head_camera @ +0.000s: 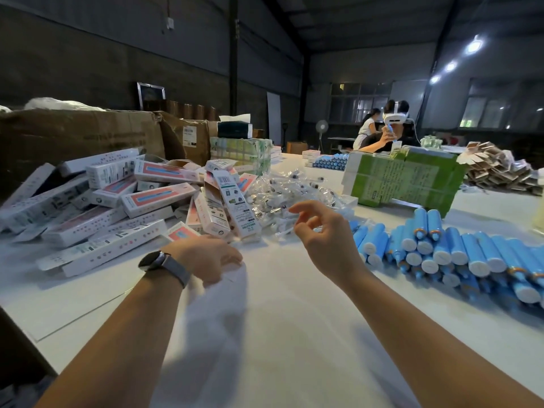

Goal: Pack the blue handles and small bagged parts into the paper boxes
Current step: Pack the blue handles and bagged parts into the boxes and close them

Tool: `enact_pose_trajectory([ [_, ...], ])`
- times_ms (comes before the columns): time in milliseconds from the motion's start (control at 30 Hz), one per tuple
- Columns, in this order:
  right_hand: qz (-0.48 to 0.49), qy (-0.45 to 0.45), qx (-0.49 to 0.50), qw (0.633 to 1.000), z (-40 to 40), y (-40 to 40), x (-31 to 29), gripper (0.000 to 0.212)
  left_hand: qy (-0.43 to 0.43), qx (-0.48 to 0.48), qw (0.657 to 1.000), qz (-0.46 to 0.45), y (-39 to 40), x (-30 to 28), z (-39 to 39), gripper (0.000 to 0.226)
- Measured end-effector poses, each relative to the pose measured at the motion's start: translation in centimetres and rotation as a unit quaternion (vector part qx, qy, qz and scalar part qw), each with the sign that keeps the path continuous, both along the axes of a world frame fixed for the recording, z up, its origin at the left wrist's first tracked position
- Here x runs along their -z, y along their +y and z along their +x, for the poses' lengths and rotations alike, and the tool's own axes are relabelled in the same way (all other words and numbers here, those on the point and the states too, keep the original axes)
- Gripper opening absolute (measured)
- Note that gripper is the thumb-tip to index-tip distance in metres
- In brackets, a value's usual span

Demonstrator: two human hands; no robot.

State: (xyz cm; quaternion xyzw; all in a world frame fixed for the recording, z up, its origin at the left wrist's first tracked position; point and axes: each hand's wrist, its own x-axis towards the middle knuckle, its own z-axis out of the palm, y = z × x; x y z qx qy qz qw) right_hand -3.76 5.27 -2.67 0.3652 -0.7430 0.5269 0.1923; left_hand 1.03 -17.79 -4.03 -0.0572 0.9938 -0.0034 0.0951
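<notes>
Plainly, from the head camera, I judge much packing left: paper boxes (97, 207) lie heaped at ten o'clock, bagged parts (282, 192) in clear film at twelve, blue handles (459, 254) stacked white-capped at three on the desk (265, 334). My left hand (206, 260) and right hand (321, 231) hover loosely curled, holding nothing.

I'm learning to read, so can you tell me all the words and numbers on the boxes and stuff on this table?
None can be read.
White and pink paper boxes: small print and a barcode, too blurred.
Green printed cartons: lines of text, too small.
White label on the brown cardboard box: blurred.
Blue cylindrical handles: no text visible.
</notes>
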Motion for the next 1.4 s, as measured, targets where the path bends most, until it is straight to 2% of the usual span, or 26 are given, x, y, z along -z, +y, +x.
enact_pose_trajectory([
  [33, -0.006, -0.001, 0.004, 1.0, -0.2, 0.1, -0.1, 0.031, 0.026, 0.005, 1.0, 0.006, 0.3, -0.3, 0.1, 0.07],
  [100, -0.024, -0.003, 0.018, 1.0, -0.6, 0.4, -0.5, 0.03, 0.13, 0.038, 0.99, 0.036, 1.2, -0.7, 0.0, 0.062],
  [167, -0.049, -0.001, 0.041, 0.998, -1.2, 1.1, -1.1, 0.028, 0.27, 0.084, 0.949, 0.136, 2.9, -1.2, 0.0, 0.059],
  [233, -0.07, 0.006, 0.089, 0.994, -2.1, 2.3, -1.7, 0.026, 0.378, 0.133, 0.872, 0.282, 5.5, -1.9, 0.5, 0.055],
  [333, -0.039, 0.02, 0.214, 0.976, -4.2, 4.9, -2.1, 0.023, 0.421, 0.192, 0.74, 0.489, 9.2, -2.6, 1.6, 0.041],
  [433, 0.115, -0.015, 0.306, 0.945, -6.2, 7.6, -0.6, 0.029, 0.48, 0.187, 0.638, 0.572, 10.7, -2.8, 1.8, 0.04],
  [500, 0.265, -0.058, 0.307, 0.912, -6.9, 8.3, 1.5, 0.039, 0.505, 0.16, 0.611, 0.588, 11.5, -2.5, 1.8, 0.051],
  [600, 0.405, -0.074, 0.32, 0.853, -7.4, 8.1, 3.5, 0.037, 0.507, 0.132, 0.62, 0.584, 12.3, -1.7, 1.6, 0.063],
  [700, 0.431, -0.074, 0.344, 0.831, -7.6, 7.9, 3.7, 0.032, 0.481, 0.138, 0.619, 0.605, 11.8, -1.4, 1.2, 0.082],
  [767, 0.433, -0.077, 0.35, 0.827, -7.7, 7.9, 3.8, 0.034, 0.445, 0.146, 0.654, 0.594, 11.4, -1.0, 0.9, 0.085],
  [833, 0.437, -0.081, 0.356, 0.822, -7.5, 7.9, 3.8, 0.037, 0.405, 0.139, 0.705, 0.565, 11.4, -0.2, 0.6, 0.079],
  [867, 0.437, -0.084, 0.36, 0.82, -7.5, 7.9, 3.8, 0.038, 0.393, 0.132, 0.715, 0.563, 11.5, 0.1, 0.4, 0.074],
  [1000, 0.412, -0.073, 0.388, 0.821, -7.2, 8.2, 3.3, 0.037, 0.412, 0.123, 0.691, 0.581, 11.9, 0.8, 0.1, 0.059],
  [1100, 0.395, -0.053, 0.399, 0.826, -7.3, 8.3, 2.7, 0.024, 0.44, 0.098, 0.685, 0.572, 12.5, 0.8, 0.0, 0.063],
  [1200, 0.389, -0.072, 0.403, 0.825, -7.3, 8.3, 1.9, 0.024, 0.446, 0.093, 0.692, 0.561, 12.7, 1.1, -0.2, 0.067],
  [1300, 0.382, -0.075, 0.395, 0.832, -7.5, 8.2, 2.2, 0.035, 0.436, 0.094, 0.706, 0.55, 12.5, 1.2, -0.2, 0.053],
  [1400, 0.383, -0.061, 0.391, 0.835, -7.8, 8.1, 2.5, 0.025, 0.43, 0.101, 0.706, 0.554, 12.8, 1.3, 0.0, 0.044],
])
